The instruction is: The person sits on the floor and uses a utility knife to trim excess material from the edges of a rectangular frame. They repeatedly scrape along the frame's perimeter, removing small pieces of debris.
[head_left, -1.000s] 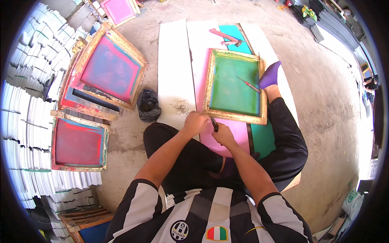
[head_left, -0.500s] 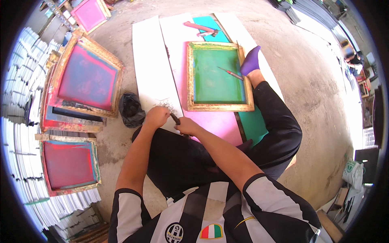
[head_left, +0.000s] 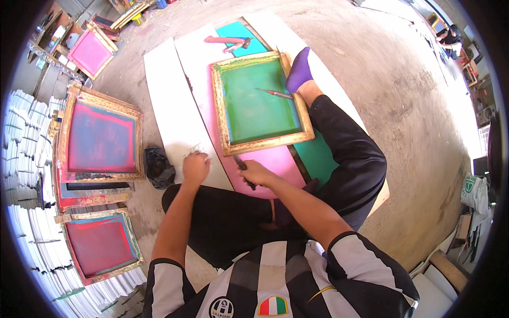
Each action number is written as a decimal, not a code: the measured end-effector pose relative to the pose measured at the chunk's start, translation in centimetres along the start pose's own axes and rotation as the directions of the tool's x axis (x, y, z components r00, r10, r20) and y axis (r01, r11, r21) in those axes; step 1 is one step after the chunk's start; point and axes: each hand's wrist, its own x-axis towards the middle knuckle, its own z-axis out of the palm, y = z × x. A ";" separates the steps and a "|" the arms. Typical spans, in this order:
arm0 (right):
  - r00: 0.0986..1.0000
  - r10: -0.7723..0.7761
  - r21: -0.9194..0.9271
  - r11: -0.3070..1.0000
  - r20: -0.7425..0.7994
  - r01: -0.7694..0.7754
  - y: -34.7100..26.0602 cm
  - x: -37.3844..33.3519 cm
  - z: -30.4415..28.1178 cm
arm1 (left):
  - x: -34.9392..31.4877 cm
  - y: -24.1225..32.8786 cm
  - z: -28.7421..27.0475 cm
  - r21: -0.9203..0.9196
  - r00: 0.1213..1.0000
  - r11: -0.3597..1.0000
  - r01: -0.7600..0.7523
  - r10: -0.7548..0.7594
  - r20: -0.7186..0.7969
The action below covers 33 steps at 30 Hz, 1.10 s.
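In my right hand [head_left: 256,173] is a dark, slim hand tool [head_left: 249,180], gripped near its middle and held over the pink board [head_left: 283,169]. My left hand [head_left: 196,166] rests low on the white board [head_left: 172,114], its fingers curled; whatever they hold is hidden. Small thin bits of metal [head_left: 199,149] are scattered at its fingertips. Beyond my hands lies a wooden screen frame [head_left: 268,141] with green mesh. A thin pointed tool with a red and dark handle [head_left: 275,93] lies across its right side.
My purple-socked foot [head_left: 300,71] touches the frame's right side. A hammer [head_left: 228,40] lies on the far teal board [head_left: 236,31]. A black plastic bag [head_left: 158,168] sits left of the boards. Stained screen frames [head_left: 101,139] lean against paper stacks [head_left: 26,175]. Another person [head_left: 450,41] is far right.
My hands, earlier together at the dark tool, are now apart. The left hand has dropped to the metal bits, while the right keeps the tool. My view has shifted.
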 end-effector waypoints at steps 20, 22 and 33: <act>0.796 0.047 0.199 0.976 -0.604 0.093 5.8 -2.8 -12.0 | 2.6 24.8 9.7 -0.025 0.985 0.995 -0.098 0.093 -0.144; 0.830 0.090 0.293 0.952 -0.550 0.091 5.8 -2.5 -12.3 | 2.4 25.1 10.1 0.001 0.987 0.996 -0.085 0.084 -0.136; 0.803 0.106 0.405 0.897 -0.586 0.177 6.5 -0.7 -12.4 | 2.3 26.1 10.4 0.126 0.985 0.990 -0.067 0.085 -0.148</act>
